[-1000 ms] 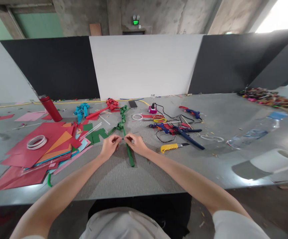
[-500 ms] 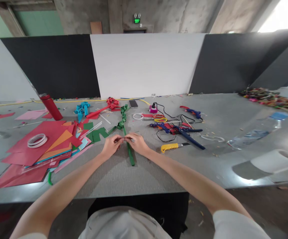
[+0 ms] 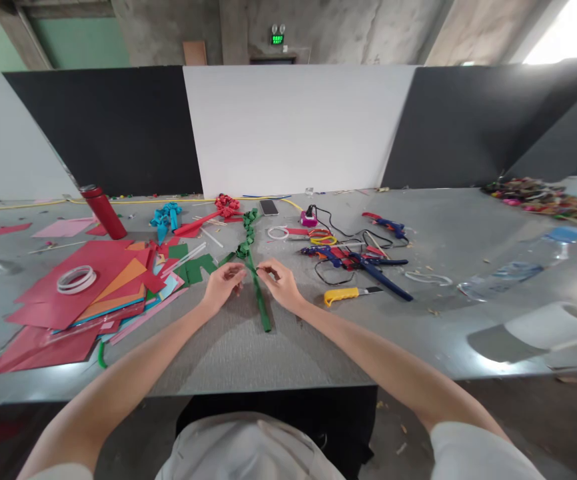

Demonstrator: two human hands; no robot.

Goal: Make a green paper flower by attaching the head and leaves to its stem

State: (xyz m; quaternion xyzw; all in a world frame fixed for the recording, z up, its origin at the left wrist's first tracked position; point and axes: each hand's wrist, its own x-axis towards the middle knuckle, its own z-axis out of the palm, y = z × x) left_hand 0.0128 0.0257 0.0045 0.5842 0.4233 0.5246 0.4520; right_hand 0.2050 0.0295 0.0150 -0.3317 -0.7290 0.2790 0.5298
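Note:
A green paper stem (image 3: 261, 303) lies lengthwise on the table between my hands, with a twisted green paper piece (image 3: 249, 230) at its far end. To the left of the stem, my left hand (image 3: 223, 287) has loosely curled fingers, slightly apart, with nothing visible in them. Just right of the stem, my right hand (image 3: 279, 283) pinches thumb and fingertips together. A tiny dark bit shows at those fingertips, too small to name. Green paper scraps (image 3: 196, 268) are close to my left hand.
On the left are stacked coloured papers (image 3: 118, 257), a tape roll (image 3: 76, 280) and a red bottle (image 3: 102, 212). To the right lie a yellow-handled utility knife (image 3: 343, 295), glue guns (image 3: 321, 253) with cords, and a white roll (image 3: 553, 323). A phone (image 3: 269, 208) lies farther back.
My hands, fingertips together over the green stem before, have drawn apart to either side. The left fingers have loosened; the right ones still pinch. The stem stays in place.

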